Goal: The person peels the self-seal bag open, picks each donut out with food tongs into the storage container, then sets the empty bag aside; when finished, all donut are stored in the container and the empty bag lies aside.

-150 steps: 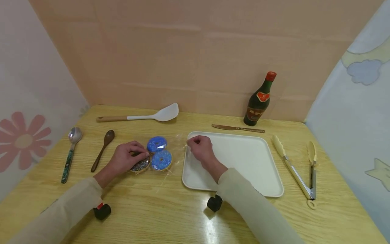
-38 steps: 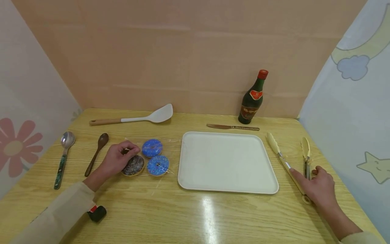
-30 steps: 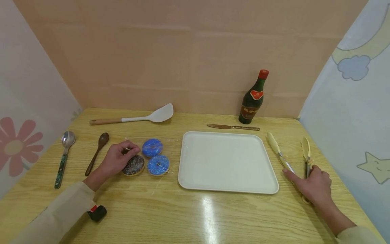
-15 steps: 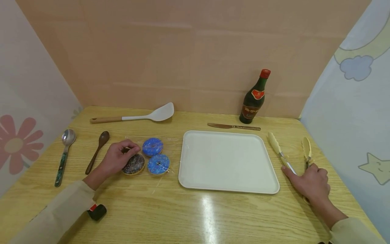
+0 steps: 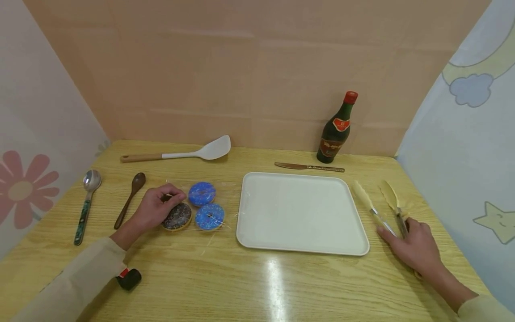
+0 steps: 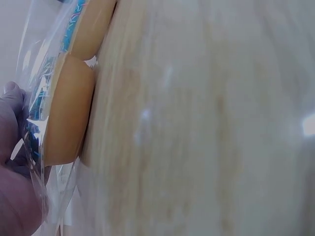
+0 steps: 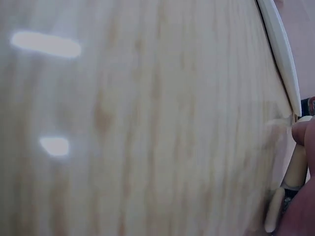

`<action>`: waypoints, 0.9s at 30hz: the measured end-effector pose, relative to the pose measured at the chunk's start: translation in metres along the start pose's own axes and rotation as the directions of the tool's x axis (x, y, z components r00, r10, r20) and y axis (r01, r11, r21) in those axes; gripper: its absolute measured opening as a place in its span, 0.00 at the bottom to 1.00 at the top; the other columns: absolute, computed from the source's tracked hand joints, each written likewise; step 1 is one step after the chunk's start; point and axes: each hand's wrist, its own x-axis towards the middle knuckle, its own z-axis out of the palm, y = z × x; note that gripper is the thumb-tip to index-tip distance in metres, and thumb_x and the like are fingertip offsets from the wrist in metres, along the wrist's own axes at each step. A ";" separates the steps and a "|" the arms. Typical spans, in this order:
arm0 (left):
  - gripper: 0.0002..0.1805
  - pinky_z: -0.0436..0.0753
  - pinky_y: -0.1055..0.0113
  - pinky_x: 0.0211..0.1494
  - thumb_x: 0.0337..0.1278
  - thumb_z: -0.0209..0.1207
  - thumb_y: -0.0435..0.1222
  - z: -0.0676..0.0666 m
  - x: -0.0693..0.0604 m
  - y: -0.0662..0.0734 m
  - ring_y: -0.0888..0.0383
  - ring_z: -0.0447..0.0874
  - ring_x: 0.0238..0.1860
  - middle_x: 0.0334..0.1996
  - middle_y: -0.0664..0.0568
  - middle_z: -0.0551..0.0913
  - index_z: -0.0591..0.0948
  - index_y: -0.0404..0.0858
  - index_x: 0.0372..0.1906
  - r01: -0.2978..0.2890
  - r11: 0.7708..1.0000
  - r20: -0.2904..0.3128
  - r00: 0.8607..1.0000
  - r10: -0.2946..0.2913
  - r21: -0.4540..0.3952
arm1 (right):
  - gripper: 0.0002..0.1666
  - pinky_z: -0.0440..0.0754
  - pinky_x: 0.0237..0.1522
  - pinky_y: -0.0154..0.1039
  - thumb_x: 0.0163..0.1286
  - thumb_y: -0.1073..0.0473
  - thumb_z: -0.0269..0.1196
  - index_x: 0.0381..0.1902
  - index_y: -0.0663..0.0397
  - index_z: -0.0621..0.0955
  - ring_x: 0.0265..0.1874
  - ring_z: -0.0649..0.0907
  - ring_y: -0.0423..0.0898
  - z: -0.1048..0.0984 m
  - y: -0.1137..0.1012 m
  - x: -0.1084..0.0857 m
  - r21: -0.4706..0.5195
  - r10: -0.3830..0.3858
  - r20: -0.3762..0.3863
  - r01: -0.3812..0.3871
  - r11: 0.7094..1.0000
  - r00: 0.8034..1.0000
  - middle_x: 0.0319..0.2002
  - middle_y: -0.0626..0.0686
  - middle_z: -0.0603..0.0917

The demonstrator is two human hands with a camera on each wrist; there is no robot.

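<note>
My left hand (image 5: 154,208) pinches the clear plastic bag (image 5: 231,191) by its left side. Inside the bag lie a chocolate-coloured doughnut (image 5: 177,217) and two blue sprinkled doughnuts (image 5: 210,216). The left wrist view shows the fingers against the film beside a doughnut (image 6: 69,110) seen edge-on. On the far right my right hand (image 5: 416,248) grips the metal tongs (image 5: 389,196) from above, thumb on one arm and fingers round the other. Their cream scalloped tips stand a little apart and point toward the back; the hand hides much of the handle.
A white tray (image 5: 301,212) lies between the bag and the tongs. Behind it are a gold knife (image 5: 310,167) and a dark green bottle (image 5: 335,132). A white spatula (image 5: 215,148), a wooden spoon (image 5: 137,184) and a green-handled spoon (image 5: 83,219) lie to the left.
My right hand has left the bag's right side and gone to the tongs. It has squeezed their arms closer together. The left hand stays at the bag.
</note>
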 end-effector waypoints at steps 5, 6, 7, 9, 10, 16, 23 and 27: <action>0.05 0.75 0.73 0.30 0.58 0.57 0.19 0.000 0.000 -0.001 0.53 0.78 0.28 0.29 0.41 0.81 0.83 0.26 0.33 -0.006 1.000 0.003 1.000 0.006 0.008 | 0.43 0.67 0.35 0.61 0.65 0.46 0.62 0.54 0.85 0.65 0.40 0.70 0.68 -0.002 -0.008 -0.004 0.025 -0.104 -0.029 0.104 0.994 0.994 0.43 0.77 0.69; 0.05 0.75 0.73 0.30 0.58 0.57 0.19 0.000 0.000 -0.001 0.53 0.78 0.28 0.29 0.41 0.81 0.83 0.26 0.33 -0.007 1.000 0.003 1.000 0.007 0.009 | 0.42 0.67 0.34 0.60 0.65 0.47 0.63 0.54 0.84 0.66 0.40 0.70 0.67 -0.003 -0.011 -0.005 0.029 -0.130 -0.041 0.131 0.991 0.991 0.43 0.75 0.69; 0.05 0.75 0.73 0.30 0.57 0.57 0.19 0.000 0.000 -0.002 0.53 0.78 0.28 0.29 0.41 0.81 0.83 0.26 0.33 -0.008 1.000 0.002 1.000 0.008 0.008 | 0.39 0.67 0.34 0.58 0.64 0.49 0.63 0.53 0.82 0.67 0.39 0.70 0.65 -0.003 -0.014 -0.004 0.036 -0.157 -0.055 0.160 0.987 0.986 0.42 0.74 0.70; 0.05 0.75 0.73 0.30 0.57 0.56 0.19 0.001 0.000 -0.002 0.54 0.78 0.28 0.29 0.41 0.81 0.83 0.26 0.33 -0.012 1.000 0.002 1.000 0.012 0.006 | 0.36 0.67 0.32 0.54 0.63 0.51 0.65 0.52 0.80 0.68 0.39 0.71 0.63 -0.004 -0.022 -0.004 0.051 -0.209 -0.074 0.213 0.976 0.975 0.42 0.72 0.71; 0.06 0.75 0.74 0.30 0.57 0.56 0.19 0.001 0.000 -0.002 0.54 0.77 0.28 0.28 0.40 0.81 0.83 0.26 0.33 -0.014 1.000 0.003 1.000 0.014 0.005 | 0.35 0.67 0.31 0.53 0.62 0.52 0.66 0.52 0.79 0.69 0.37 0.71 0.61 -0.004 -0.025 -0.004 0.056 -0.232 -0.079 0.237 0.970 0.969 0.42 0.71 0.72; 0.05 0.75 0.74 0.30 0.58 0.56 0.19 0.001 0.001 -0.002 0.54 0.78 0.28 0.29 0.39 0.80 0.82 0.26 0.33 -0.017 1.000 0.007 1.000 0.017 0.005 | 0.35 0.69 0.29 0.43 0.55 0.57 0.71 0.53 0.75 0.73 0.33 0.73 0.51 0.002 -0.052 -0.005 0.074 -0.392 -0.073 0.397 0.915 0.917 0.42 0.61 0.76; 0.05 0.76 0.74 0.32 0.59 0.56 0.20 0.001 0.002 0.002 0.50 0.78 0.29 0.30 0.40 0.81 0.82 0.25 0.33 0.000 1.000 0.026 1.000 -0.001 0.022 | 0.34 0.68 0.28 0.34 0.53 0.59 0.73 0.55 0.67 0.75 0.29 0.71 0.39 0.016 -0.085 -0.003 0.176 -0.598 0.008 0.587 0.790 0.802 0.42 0.49 0.76; 0.05 0.76 0.74 0.32 0.58 0.56 0.19 0.001 0.001 0.001 0.51 0.79 0.29 0.30 0.40 0.81 0.82 0.25 0.33 0.001 1.000 0.018 1.000 -0.002 0.011 | 0.32 0.72 0.34 0.36 0.57 0.56 0.71 0.57 0.63 0.75 0.35 0.75 0.40 0.025 -0.103 0.001 0.221 -0.667 0.075 0.640 0.736 0.741 0.46 0.46 0.76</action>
